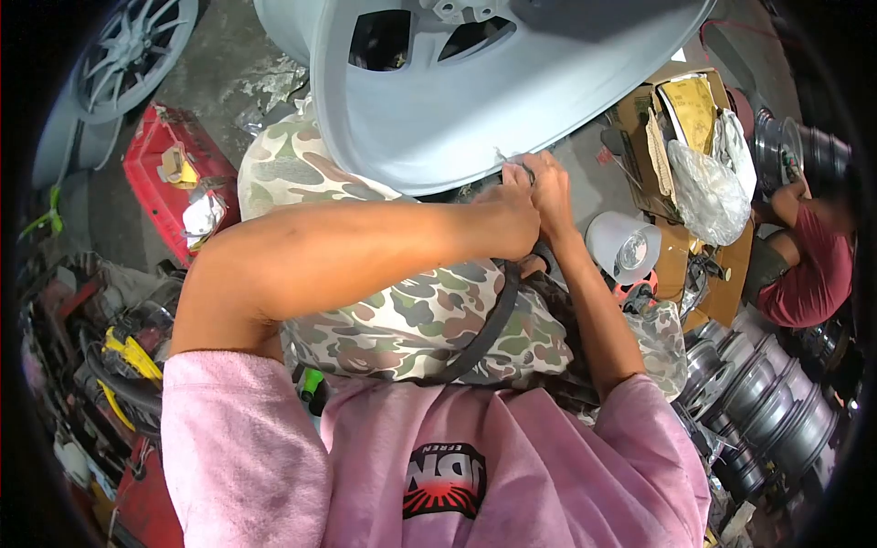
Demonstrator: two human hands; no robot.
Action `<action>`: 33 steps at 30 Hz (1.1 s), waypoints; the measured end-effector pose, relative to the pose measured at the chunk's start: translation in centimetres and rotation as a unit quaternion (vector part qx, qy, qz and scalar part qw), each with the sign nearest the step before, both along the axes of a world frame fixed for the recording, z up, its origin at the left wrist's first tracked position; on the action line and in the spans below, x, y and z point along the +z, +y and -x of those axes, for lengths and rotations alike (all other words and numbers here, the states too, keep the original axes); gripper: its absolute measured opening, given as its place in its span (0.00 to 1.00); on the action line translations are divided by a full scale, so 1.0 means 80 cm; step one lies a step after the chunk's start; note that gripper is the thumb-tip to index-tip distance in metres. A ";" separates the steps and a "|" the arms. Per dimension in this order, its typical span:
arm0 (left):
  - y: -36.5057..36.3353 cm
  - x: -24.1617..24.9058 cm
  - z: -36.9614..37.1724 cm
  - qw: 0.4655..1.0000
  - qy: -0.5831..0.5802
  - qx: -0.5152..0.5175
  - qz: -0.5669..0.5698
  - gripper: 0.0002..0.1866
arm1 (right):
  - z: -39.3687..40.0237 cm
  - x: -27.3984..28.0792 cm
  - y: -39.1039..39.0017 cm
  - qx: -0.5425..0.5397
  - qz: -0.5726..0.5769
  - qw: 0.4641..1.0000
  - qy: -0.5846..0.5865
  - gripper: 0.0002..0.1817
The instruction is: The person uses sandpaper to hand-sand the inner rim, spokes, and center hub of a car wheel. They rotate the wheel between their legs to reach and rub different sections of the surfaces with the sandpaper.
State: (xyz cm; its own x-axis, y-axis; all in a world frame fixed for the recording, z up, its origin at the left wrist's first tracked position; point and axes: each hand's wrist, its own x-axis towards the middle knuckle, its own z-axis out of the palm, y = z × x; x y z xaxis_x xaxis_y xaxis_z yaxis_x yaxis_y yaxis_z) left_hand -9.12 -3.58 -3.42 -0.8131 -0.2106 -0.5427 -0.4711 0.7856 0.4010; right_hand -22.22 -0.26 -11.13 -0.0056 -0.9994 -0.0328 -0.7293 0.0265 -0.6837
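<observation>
Both hands, left hand (512,215) and right hand (551,187), pinch the grey wheel rim's (438,119) lower edge.

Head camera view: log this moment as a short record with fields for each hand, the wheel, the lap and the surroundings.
left hand: left hand at the lower edge of the grey wheel rim, fingers closed
right hand: right hand beside it on the same edge, pinching something too small to tell
wheel: matte grey, spokes showing, tilted over the lap
lap: camouflage trousers, a black strap across them
surroundings: red toolbox one side, cardboard box other side, another person's red shirt, stacked rims
</observation>
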 end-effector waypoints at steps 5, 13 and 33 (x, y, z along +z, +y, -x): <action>0.015 -0.019 -0.010 0.996 0.060 -0.043 0.047 0.20 | 0.001 0.003 0.000 -0.002 -0.016 1.000 0.001 0.12; 0.019 -0.025 0.003 0.999 -0.028 0.018 0.029 0.22 | -0.004 0.001 -0.008 -0.017 -0.035 0.999 0.031 0.11; 0.004 0.015 0.003 0.995 -0.072 0.046 -0.057 0.18 | 0.005 -0.003 0.003 -0.019 -0.027 0.999 0.038 0.12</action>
State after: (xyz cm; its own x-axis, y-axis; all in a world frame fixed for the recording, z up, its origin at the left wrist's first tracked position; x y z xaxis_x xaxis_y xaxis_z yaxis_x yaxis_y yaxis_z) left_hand -9.33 -3.28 -2.19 -0.7055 -0.2112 -0.6766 -0.5980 0.6898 0.4082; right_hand -22.63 -0.04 -11.34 -0.0489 -0.9951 -0.0855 -0.7762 0.0918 -0.6237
